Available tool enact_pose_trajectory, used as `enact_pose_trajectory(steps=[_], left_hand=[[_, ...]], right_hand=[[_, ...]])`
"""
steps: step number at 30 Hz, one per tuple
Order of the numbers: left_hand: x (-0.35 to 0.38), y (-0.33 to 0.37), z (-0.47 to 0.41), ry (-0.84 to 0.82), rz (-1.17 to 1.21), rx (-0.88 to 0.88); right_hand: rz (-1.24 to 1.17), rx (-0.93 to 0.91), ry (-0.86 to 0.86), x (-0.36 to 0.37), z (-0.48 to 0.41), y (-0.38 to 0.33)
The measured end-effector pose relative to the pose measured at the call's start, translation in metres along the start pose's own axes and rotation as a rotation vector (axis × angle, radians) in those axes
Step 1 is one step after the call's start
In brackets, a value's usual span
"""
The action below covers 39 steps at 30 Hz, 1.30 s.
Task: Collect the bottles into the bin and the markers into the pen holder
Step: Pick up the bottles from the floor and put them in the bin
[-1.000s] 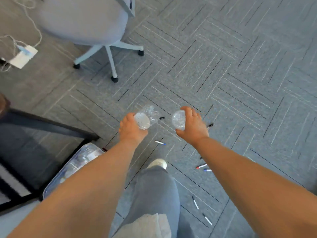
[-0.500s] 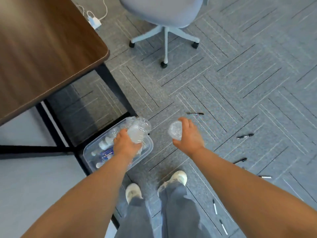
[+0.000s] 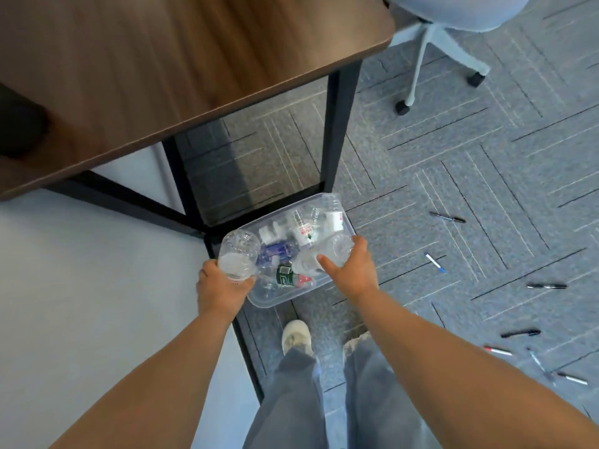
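A clear plastic bin (image 3: pixel 259 299) sits on the carpet beside the table leg, holding several empty bottles. My left hand (image 3: pixel 220 286) grips a clear bottle (image 3: pixel 238 256) at the bin's left edge, base toward me. My right hand (image 3: pixel 351 270) holds a second clear bottle (image 3: pixel 330 251) low over the bin's right side, thumb and fingers around it. Several markers lie scattered on the carpet to the right, among them a black marker (image 3: pixel 449 218), a white marker with a blue tip (image 3: pixel 434 262) and a red-tipped marker (image 3: pixel 497 350). No pen holder is in view.
A dark wooden table (image 3: pixel 162 76) with black metal legs (image 3: pixel 340 131) stands above and behind the bin. A grey office chair's wheeled base (image 3: pixel 421 59) is at the upper right. My legs and shoes (image 3: pixel 295 335) stand just below the bin.
I have turned left toward the table and bin. Both hands carried their bottles from over the open carpet to the bin; the right hand's bottle now reaches down into it.
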<state>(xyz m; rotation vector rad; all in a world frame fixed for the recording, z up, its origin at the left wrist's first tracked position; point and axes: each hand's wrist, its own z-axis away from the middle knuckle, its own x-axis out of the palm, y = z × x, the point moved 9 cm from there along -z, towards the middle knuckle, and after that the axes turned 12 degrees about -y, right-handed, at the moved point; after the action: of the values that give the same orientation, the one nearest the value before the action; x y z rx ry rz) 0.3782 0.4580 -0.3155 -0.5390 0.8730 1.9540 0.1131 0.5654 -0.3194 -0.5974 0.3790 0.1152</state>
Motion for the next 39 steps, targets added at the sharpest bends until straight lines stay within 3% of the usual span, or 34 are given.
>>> enact_pose_trajectory(steps=[5, 11, 19, 25, 35, 39], left_hand=[[-0.013, -0.035, -0.003, -0.001, 0.042, -0.036], [-0.009, -0.026, -0.013, -0.057, 0.050, 0.028], [0.025, 0.003, -0.019, -0.243, -0.113, 0.151], [0.028, 0.041, -0.021, -0.169, -0.253, 0.287], [0.036, 0.013, -0.013, -0.215, -0.259, 0.107], [0.047, 0.006, -0.011, -0.316, -0.312, 0.075]], right_hand=[[-0.161, -0.031, -0.017, 0.028, -0.010, -0.026], [-0.038, 0.061, -0.096, 0.042, -0.017, -0.023], [0.096, 0.133, -0.136, 0.043, -0.011, 0.005], [0.115, 0.148, -0.115, 0.029, -0.016, 0.019], [0.134, 0.124, -0.089, 0.020, -0.013, 0.024], [0.147, 0.118, -0.088, 0.019, -0.012, 0.027]])
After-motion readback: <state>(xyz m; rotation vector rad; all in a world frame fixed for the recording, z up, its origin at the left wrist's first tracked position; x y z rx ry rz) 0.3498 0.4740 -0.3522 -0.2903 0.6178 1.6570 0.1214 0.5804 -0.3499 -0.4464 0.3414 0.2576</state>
